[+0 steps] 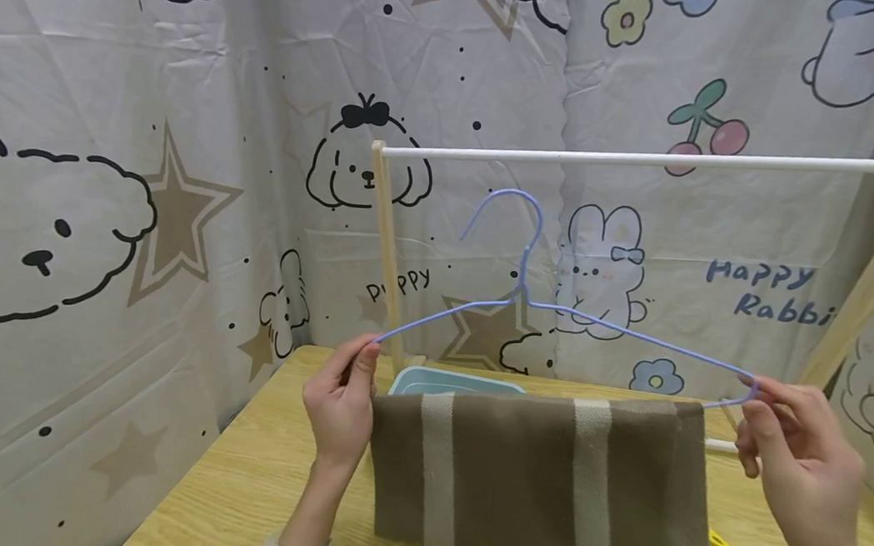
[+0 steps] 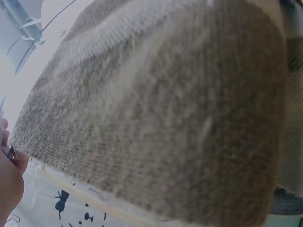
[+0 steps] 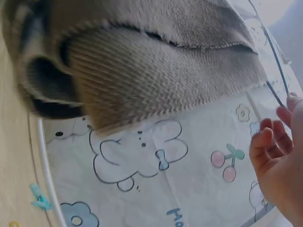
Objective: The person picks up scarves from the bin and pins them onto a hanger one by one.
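A periwinkle wire hanger (image 1: 629, 328) is held up in front of me, its hook pointing upward below a white rail. Over its bottom bar hangs a folded brown cloth (image 1: 514, 478) with pale stripes. My left hand (image 1: 342, 401) pinches the hanger's left corner, beside the cloth's top edge. At the other end, my right hand (image 1: 808, 463) pinches the right corner between thumb and fingers. In the left wrist view the cloth (image 2: 156, 118) fills most of the picture. The right wrist view shows the cloth's folded layers (image 3: 165, 71) from the side.
A white rail (image 1: 564, 157) on wooden posts (image 1: 387, 253) stands behind the hanger. Partly hidden by the cloth, a light blue tray (image 1: 453, 382) sits on the wooden table (image 1: 237, 469). A yellow clip (image 1: 721, 543) lies at the right. A printed curtain (image 1: 216, 84) hangs behind.
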Demonstrator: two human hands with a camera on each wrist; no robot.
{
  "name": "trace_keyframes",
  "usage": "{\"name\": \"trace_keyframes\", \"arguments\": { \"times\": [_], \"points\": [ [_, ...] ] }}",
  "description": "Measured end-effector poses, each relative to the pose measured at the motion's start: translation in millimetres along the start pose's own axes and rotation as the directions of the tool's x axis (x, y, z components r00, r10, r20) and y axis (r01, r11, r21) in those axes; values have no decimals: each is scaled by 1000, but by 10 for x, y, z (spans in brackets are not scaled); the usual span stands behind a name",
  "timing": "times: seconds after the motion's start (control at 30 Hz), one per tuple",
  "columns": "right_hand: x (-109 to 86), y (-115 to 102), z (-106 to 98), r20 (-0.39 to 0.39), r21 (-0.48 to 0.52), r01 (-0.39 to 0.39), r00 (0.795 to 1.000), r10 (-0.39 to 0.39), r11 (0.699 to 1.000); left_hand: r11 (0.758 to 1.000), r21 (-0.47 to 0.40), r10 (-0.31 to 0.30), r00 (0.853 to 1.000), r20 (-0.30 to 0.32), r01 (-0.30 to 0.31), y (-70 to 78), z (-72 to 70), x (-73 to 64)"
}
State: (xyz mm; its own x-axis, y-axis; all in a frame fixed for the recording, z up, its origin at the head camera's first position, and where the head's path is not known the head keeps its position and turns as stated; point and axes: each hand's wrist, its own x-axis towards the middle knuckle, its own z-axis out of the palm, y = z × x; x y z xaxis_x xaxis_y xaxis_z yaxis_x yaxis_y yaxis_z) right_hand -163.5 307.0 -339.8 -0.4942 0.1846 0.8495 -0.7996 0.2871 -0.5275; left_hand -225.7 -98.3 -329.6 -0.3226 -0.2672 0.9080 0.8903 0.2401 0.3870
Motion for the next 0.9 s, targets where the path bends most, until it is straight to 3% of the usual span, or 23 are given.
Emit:
{"name": "trace_keyframes", "arguments": {
  "times": [0.07, 0.17, 0.3, 0.4, 0.53, 0.73, 0.9],
  "points": [
    [8, 23, -42, 16, -96, -95, 995, 97, 991, 1000, 5, -19, 999, -33, 19, 15, -8, 22],
    [11, 46, -94, 72, -337, -218, 964, 256, 916, 999, 17, -36, 996, -81, 38, 47, -13, 51],
    [-15, 173, -165, 216, -446, -241, 906, 365, 862, 995, 49, -79, 989, -128, 85, 68, -33, 70],
    [-49, 276, -203, 274, -503, -241, 867, 417, 830, 991, 76, -100, 982, -157, 113, 83, -53, 82],
    [-108, 447, -245, 341, -536, -201, 837, 428, 820, 986, 105, -105, 973, -206, 129, 95, -86, 100],
    [-217, 696, -321, 471, -554, -86, 788, 396, 828, 985, 117, -92, 961, -262, 126, 114, -128, 141],
    [-276, 828, -391, 533, -570, -102, 709, 462, 815, 985, 125, -77, 959, -271, 115, 118, -143, 160]
  ]
}}
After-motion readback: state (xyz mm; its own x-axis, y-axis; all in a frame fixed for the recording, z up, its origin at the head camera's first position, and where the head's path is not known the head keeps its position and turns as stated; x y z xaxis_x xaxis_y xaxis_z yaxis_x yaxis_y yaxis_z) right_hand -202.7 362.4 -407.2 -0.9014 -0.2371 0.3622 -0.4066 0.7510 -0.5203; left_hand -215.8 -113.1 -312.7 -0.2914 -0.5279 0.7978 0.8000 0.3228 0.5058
